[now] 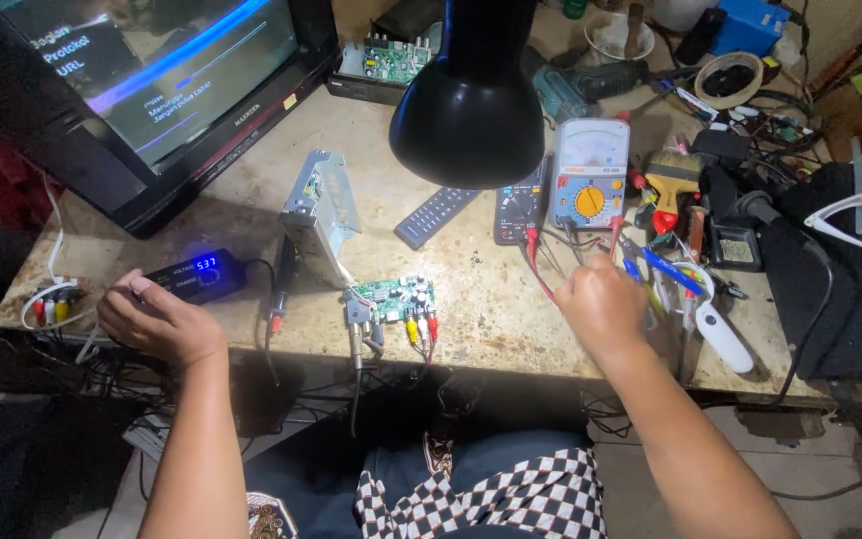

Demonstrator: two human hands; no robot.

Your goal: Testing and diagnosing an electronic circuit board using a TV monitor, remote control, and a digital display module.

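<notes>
Sitting at the workbench (511, 329), the person has the job half set up: the green circuit board (396, 297) lies wired near the front edge, long axis along that edge, plugs pointing at the lap. The left hand (157, 321) curls on the small black power unit (197, 276); the right hand (603, 304) closes around red probe leads (541, 265); nothing touches the board yet

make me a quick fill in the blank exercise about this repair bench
1. The left hand rests on a small black box whose lit digits are ____.
2. The bare circuit board near the table's front edge is ____ in colour.
3. The shade of the desk lamp is ____.
4. The right hand is nearest to the ____ probe leads.

Missing words: blue; green; black; red
</notes>
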